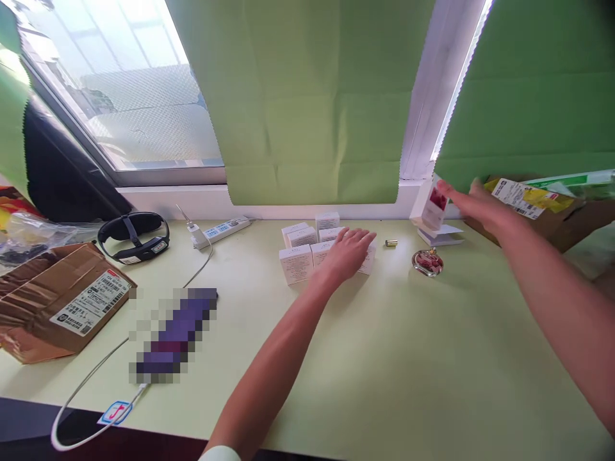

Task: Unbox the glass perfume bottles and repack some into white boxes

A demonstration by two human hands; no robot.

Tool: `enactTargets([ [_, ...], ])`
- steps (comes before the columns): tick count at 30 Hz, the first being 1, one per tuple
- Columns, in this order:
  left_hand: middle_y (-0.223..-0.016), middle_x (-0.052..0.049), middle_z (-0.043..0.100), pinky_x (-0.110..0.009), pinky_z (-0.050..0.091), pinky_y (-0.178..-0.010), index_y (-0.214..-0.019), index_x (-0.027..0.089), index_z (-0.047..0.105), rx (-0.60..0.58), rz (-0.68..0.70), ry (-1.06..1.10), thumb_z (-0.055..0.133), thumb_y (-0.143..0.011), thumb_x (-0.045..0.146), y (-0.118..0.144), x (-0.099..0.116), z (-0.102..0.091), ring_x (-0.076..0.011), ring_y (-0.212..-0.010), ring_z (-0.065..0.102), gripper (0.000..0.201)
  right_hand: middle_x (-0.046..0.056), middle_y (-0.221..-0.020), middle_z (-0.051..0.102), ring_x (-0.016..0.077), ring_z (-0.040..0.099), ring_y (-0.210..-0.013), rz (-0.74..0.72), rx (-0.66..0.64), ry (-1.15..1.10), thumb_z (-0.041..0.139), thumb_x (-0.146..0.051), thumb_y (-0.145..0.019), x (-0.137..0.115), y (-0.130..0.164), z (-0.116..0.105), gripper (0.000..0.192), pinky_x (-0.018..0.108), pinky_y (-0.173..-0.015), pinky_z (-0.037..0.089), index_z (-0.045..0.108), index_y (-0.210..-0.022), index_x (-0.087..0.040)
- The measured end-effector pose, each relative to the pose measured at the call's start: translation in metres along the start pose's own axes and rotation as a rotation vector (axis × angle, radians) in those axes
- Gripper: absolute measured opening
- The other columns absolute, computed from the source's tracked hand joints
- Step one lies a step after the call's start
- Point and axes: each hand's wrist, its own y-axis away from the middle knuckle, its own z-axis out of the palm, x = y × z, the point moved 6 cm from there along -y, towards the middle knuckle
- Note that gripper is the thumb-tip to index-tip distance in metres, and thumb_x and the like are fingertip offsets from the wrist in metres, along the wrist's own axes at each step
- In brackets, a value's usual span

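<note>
On pale green desk point(384, 358) below window point(134, 96) | left hand point(348, 253) spread flat on white boxes point(307, 250) | right hand point(473, 202) pinching red-printed box point(436, 203)

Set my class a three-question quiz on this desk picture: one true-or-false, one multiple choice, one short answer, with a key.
1. True or false: the left hand rests on the cluster of small white boxes.
2. What is the right hand touching? A) the power strip B) the open white box with a red picture C) the black headset
3. Which small metal thing lies on the table between the white boxes and the round glass dish?

Key: 1 true; 2 B; 3 the small gold cylinder.
</note>
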Motion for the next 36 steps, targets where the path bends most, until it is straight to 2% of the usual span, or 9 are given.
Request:
enactTargets([
  [2, -0.140, -0.009, 0.050, -0.043, 0.015, -0.119, -0.139, 0.018, 0.040, 0.004, 0.026, -0.046, 0.040, -0.090, 0.005, -0.004, 0.002, 0.014, -0.0199, -0.134, 0.041, 0.051, 0.027, -0.146, 0.040, 0.0358, 0.046, -0.128, -0.039, 0.025, -0.009, 0.054, -0.070, -0.079, -0.003, 0.013, 0.008, 0.077, 0.055, -0.103, 0.037, 0.050, -0.126, -0.009],
  [5, -0.132, -0.010, 0.054, -0.042, 0.026, -0.112, -0.137, 0.018, 0.043, 0.043, 0.027, -0.079, 0.045, -0.091, 0.009, -0.008, -0.001, 0.023, -0.0222, -0.124, 0.047, 0.047, 0.010, -0.126, 0.062, 0.0236, 0.060, -0.111, -0.133, -0.068, -0.077, 0.053, -0.062, -0.085, -0.001, 0.058, 0.041, 0.054, 0.040, -0.094, 0.049, 0.055, -0.121, -0.022],
  [7, -0.128, -0.010, 0.056, -0.041, 0.032, -0.106, -0.136, 0.017, 0.045, 0.050, 0.039, -0.088, 0.047, -0.091, 0.013, -0.009, -0.002, 0.023, -0.0249, -0.122, 0.047, 0.045, 0.008, -0.117, 0.066, 0.0238, 0.064, -0.102, -0.157, -0.161, -0.119, 0.059, -0.061, -0.081, 0.009, 0.093, 0.070, 0.049, 0.038, -0.083, 0.054, 0.059, -0.112, -0.023],
  [12, -0.121, -0.012, 0.061, -0.045, 0.028, -0.107, -0.130, 0.013, 0.050, 0.050, 0.079, -0.009, 0.051, -0.092, 0.016, -0.006, 0.008, 0.000, -0.0263, -0.118, 0.050, 0.038, 0.014, -0.145, 0.042, 0.0314, 0.049, -0.125, -0.045, -0.368, -0.424, 0.076, -0.053, -0.069, 0.043, 0.146, 0.128, 0.080, 0.046, -0.084, 0.055, 0.038, -0.135, -0.027],
  [17, -0.120, -0.008, 0.061, -0.036, 0.047, -0.087, -0.132, 0.024, 0.051, 0.109, -0.041, 0.493, 0.057, -0.091, 0.034, 0.013, 0.016, -0.031, -0.0229, -0.102, 0.059, 0.043, 0.013, -0.133, 0.055, 0.0277, 0.060, -0.114, 0.000, -0.678, -0.609, 0.069, -0.050, -0.078, 0.041, 0.172, 0.145, 0.067, 0.042, -0.080, 0.059, 0.041, -0.134, -0.027],
  [22, -0.117, -0.007, 0.060, -0.030, 0.053, -0.072, -0.126, 0.028, 0.057, 0.120, -0.315, 1.029, 0.062, -0.086, 0.045, 0.057, -0.002, 0.010, -0.0196, -0.094, 0.062, 0.044, 0.012, -0.111, 0.065, 0.0277, 0.067, -0.100, 0.109, -1.072, -0.850, 0.066, -0.041, -0.085, 0.032, 0.197, 0.151, 0.047, 0.034, -0.062, 0.060, 0.051, -0.124, -0.022],
  [26, -0.124, -0.009, 0.061, -0.035, 0.056, -0.085, -0.130, 0.025, 0.053, 0.187, -0.474, 1.449, 0.062, -0.087, 0.045, 0.090, -0.011, 0.059, -0.0223, -0.106, 0.063, 0.049, 0.009, -0.113, 0.062, 0.0228, 0.064, -0.092, 0.182, -0.985, -0.828, 0.067, -0.041, -0.084, 0.041, 0.194, 0.156, 0.046, 0.030, -0.053, 0.059, 0.053, -0.125, -0.025],
  [30, -0.130, -0.009, 0.060, -0.041, 0.053, -0.096, -0.136, 0.024, 0.051, 0.148, -0.494, 1.651, 0.064, -0.087, 0.040, 0.099, -0.005, 0.085, -0.0231, -0.111, 0.063, 0.053, 0.004, -0.096, 0.059, 0.0198, 0.060, -0.082, 0.200, -0.838, -0.745, 0.066, -0.045, -0.083, 0.049, 0.186, 0.154, 0.059, 0.024, -0.041, 0.054, 0.044, -0.136, -0.032],
  [36, -0.127, -0.012, 0.063, -0.045, 0.051, -0.100, -0.135, 0.018, 0.052, 0.089, -0.500, 1.727, 0.066, -0.086, 0.036, 0.097, -0.004, 0.094, -0.0244, -0.112, 0.063, 0.054, 0.007, -0.142, 0.041, 0.0277, 0.058, -0.110, 0.013, -0.757, -0.488, 0.072, -0.046, -0.077, 0.047, 0.176, 0.137, 0.087, 0.030, -0.056, 0.061, 0.021, -0.148, -0.043],
])
